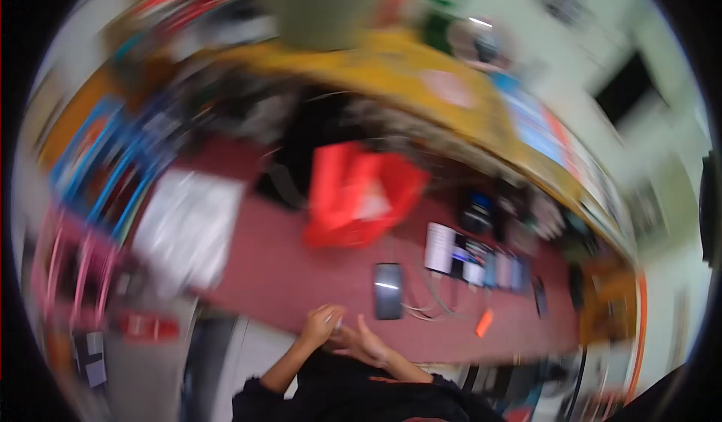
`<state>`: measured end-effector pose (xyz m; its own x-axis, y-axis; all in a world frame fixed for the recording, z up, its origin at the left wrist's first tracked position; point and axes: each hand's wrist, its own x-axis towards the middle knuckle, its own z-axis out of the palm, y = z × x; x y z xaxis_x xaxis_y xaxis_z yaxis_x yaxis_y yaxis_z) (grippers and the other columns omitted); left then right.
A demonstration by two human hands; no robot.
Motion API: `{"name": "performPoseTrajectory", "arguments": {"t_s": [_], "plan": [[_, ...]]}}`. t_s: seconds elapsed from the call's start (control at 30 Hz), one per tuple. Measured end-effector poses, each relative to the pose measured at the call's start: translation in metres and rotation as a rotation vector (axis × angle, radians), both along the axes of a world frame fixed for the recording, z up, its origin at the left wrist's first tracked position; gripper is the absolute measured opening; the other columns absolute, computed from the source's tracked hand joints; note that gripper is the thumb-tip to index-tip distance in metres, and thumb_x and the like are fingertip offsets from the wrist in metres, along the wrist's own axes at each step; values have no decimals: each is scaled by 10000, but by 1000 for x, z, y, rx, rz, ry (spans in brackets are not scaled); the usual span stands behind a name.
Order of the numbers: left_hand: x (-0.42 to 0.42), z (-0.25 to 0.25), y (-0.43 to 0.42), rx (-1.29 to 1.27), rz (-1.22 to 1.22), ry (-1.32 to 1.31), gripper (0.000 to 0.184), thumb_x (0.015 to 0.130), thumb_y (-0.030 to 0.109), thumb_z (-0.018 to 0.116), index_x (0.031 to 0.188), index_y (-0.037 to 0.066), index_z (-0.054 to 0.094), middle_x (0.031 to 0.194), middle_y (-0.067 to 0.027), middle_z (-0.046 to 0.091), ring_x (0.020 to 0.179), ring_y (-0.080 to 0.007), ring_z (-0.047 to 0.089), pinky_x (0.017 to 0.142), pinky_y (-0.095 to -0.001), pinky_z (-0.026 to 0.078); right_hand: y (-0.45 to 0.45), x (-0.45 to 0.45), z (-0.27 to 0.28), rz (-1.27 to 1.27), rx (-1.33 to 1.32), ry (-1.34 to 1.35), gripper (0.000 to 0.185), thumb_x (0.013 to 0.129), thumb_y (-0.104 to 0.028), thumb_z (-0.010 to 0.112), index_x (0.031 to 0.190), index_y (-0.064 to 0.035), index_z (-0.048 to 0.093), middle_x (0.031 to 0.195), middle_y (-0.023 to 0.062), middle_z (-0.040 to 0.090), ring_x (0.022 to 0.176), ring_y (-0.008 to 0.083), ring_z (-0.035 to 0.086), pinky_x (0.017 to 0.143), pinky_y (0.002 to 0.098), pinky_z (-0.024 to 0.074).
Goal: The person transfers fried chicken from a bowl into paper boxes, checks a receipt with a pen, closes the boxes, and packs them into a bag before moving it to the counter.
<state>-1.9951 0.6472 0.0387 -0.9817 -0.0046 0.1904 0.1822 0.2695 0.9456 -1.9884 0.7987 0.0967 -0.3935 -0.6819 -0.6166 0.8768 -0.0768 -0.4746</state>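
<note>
My left hand [322, 324] is closed at the front edge of the red table [278, 271]. A small pale spot shows at its fingertips, too blurred to name. Close beside it, my right hand [366, 344] is open, thumb raised and fingers stretched toward the left hand. Whether the two hands touch I cannot tell. The nearest thing is a dark phone-like device [388, 292] lying on the table just beyond my right hand. Farther back stands a bright red bag [353, 204] with something pale in its opening.
A clear plastic packet [188, 226] lies at the left, beside blue [101, 166] and pink racks [79, 268]. To the right are a row of phone-like items [481, 260], cables [436, 302] and an orange tag [484, 322]. A yellow shelf [361, 61] overhangs the back.
</note>
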Motion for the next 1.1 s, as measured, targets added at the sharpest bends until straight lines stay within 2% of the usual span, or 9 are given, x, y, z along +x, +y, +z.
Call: {"name": "performPoseTrajectory", "arguments": {"t_s": [0.23,0.4,0.47,0.53,0.77,0.83,0.9,0.97,1.1], "plan": [[94,-75,-87,78,1166,-311,567,935,377,401,549,-12,544,529,-224,511,527,-397,548,526,-465,389,-14,20,-49,397,232,121,639,934,-542,298,1335,-46,332,1226,158,495,1021,249,535,911,414,397],[144,-213,-116,343,1470,-773,462,940,351,387,799,-16,629,845,-248,621,724,-391,578,659,-420,465,-34,26,-51,341,349,-25,513,934,-483,368,1287,-110,361,1061,124,550,906,236,548,838,387,424],[144,-284,-119,-4,1136,-800,396,936,329,403,945,-1,621,1052,-236,603,890,-397,579,749,-436,479,-39,36,-62,341,345,-12,497,936,-474,368,1280,-114,369,1055,121,551,895,234,550,830,386,425],[104,-296,-117,1025,1262,-784,375,917,329,437,1019,6,599,1084,-200,596,975,-368,569,783,-495,473,-43,35,-60,326,344,-10,481,938,-465,369,1272,-119,376,1050,117,553,883,231,553,821,386,427],[26,-197,-160,1604,722,-611,614,899,461,396,1336,30,378,1364,-150,404,1221,-300,404,1007,-453,325,-29,36,-51,302,359,89,499,943,-462,370,1251,-71,401,1011,104,562,841,204,562,794,356,444],[29,-212,-151,1448,738,-662,637,898,489,377,1339,29,376,1367,-159,398,1230,-295,400,1006,-450,326,-21,37,-50,256,364,73,503,942,-462,377,1243,-61,411,1007,103,563,841,199,563,788,348,449],[40,-214,-126,1167,864,-704,437,900,410,391,1061,62,601,967,-109,625,833,-288,586,709,-413,462,-10,39,-48,243,371,80,474,941,-432,403,1226,-53,432,993,100,571,837,191,568,779,333,460],[49,-346,-86,789,720,-765,454,920,357,341,1049,8,600,997,-160,624,870,-326,588,739,-443,456,-3,42,-48,206,362,99,449,944,-402,411,1217,-46,441,986,96,577,830,186,572,774,322,464],[138,-266,-37,49,330,-934,472,851,404,469,983,-19,633,984,-239,624,926,-330,604,803,-406,444,13,50,-51,155,305,129,382,951,-307,427,1202,-22,463,971,82,591,813,169,581,768,297,470]]}}
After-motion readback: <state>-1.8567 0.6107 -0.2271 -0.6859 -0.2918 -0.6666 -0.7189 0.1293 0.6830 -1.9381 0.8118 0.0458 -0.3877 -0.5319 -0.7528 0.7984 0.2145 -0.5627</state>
